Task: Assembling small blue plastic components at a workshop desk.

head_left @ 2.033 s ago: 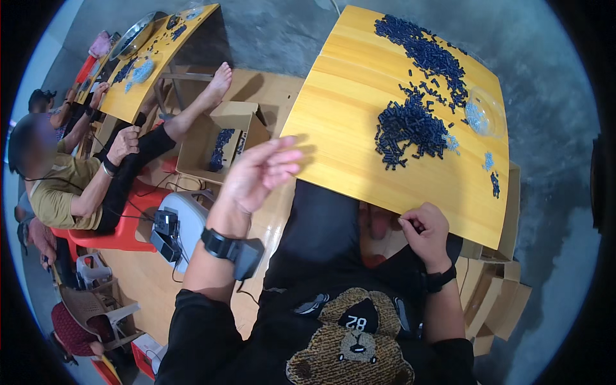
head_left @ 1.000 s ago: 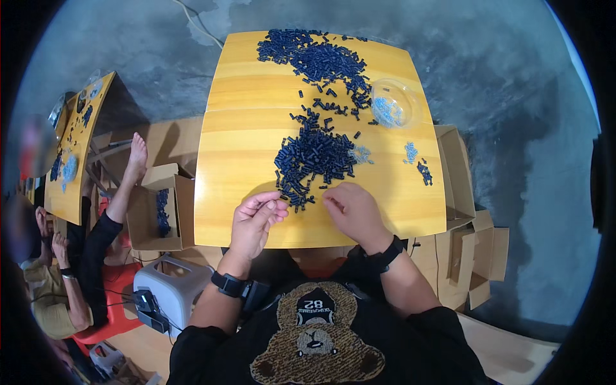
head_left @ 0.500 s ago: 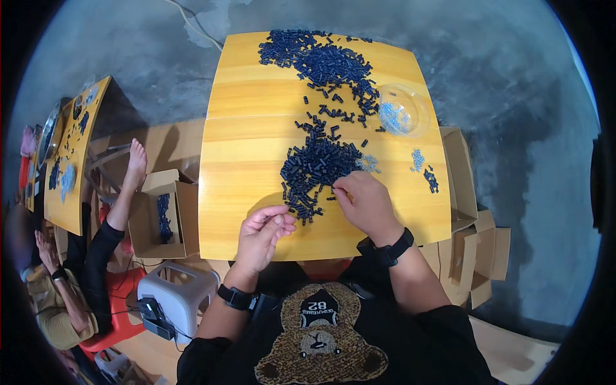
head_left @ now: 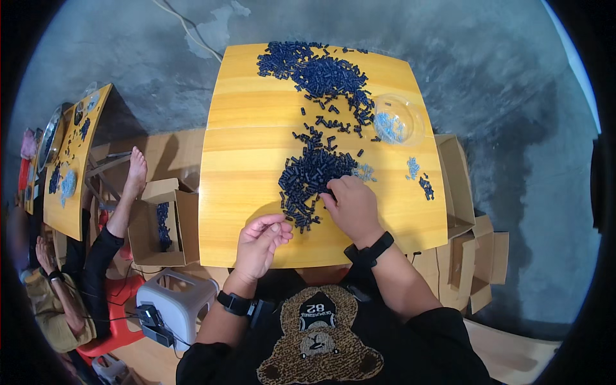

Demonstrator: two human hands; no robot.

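Note:
My right hand is at the right edge of the near pile of small black cylindrical pieces. Its thumb and index finger are bent together at the pile, and whatever they grip is hidden. Just left of the pile's near end, my left hand hovers by the table's front edge with thumb and fingers pinched. Anything between those fingertips is too small to make out. Small pale translucent pieces lie beside the pile, just beyond my right hand.
Loose black pieces link to a larger far pile on the wooden table. A clear round dish holds pale pieces. Cardboard boxes stand right; another box, a grey stool and a seated person are left.
My right hand has shifted slightly left, its fingertips deeper at the pile's edge. My left hand's fingers have drawn closer together. The view has tilted a little.

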